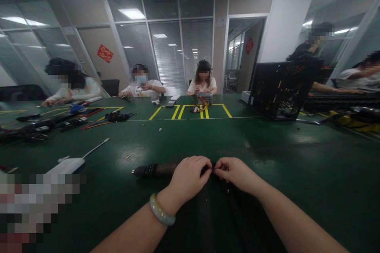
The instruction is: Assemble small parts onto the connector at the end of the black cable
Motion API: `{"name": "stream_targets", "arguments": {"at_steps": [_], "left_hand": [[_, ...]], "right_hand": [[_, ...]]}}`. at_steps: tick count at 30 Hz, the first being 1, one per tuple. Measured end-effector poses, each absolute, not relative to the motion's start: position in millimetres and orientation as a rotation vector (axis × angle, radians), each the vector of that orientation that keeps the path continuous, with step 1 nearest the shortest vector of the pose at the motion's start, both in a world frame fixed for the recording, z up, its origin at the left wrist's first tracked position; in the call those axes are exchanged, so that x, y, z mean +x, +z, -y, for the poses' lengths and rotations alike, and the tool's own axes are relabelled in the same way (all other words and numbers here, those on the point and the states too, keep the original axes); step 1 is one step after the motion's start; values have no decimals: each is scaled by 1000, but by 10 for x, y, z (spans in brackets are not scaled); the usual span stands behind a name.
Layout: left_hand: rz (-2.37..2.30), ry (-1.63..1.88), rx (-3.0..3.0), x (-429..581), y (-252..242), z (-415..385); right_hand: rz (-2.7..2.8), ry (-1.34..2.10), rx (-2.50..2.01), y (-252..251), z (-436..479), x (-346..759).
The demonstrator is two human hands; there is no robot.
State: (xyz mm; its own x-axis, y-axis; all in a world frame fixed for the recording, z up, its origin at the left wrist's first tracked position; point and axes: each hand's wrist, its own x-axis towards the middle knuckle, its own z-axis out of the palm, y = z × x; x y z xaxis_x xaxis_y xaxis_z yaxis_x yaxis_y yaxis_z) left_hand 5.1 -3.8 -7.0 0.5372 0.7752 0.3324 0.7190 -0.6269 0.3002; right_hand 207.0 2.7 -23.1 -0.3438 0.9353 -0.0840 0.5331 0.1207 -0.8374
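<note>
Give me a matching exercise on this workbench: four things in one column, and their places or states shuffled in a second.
1. left hand
2. white tool
3. black wire rack
4. jade-green bangle

a. upright at far right of the table
b. around the left wrist
c. lying flat, left of the hands
d. gripping a dark rod

Pairs: 1-d, 2-c, 3-a, 4-b

Glass partition walls (166,47), ceiling light panels (132,13) and an open doorway (242,53) surround the green table (297,158).
</note>
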Motion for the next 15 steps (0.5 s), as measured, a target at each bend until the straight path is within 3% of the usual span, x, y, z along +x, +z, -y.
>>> {"name": "stream_targets", "arguments": {"at_steps": [15], "left_hand": [[-1288,679,2631,54,-76,27]], "right_hand": [[1943,1140,-1399,-221,-23,2070]]}}
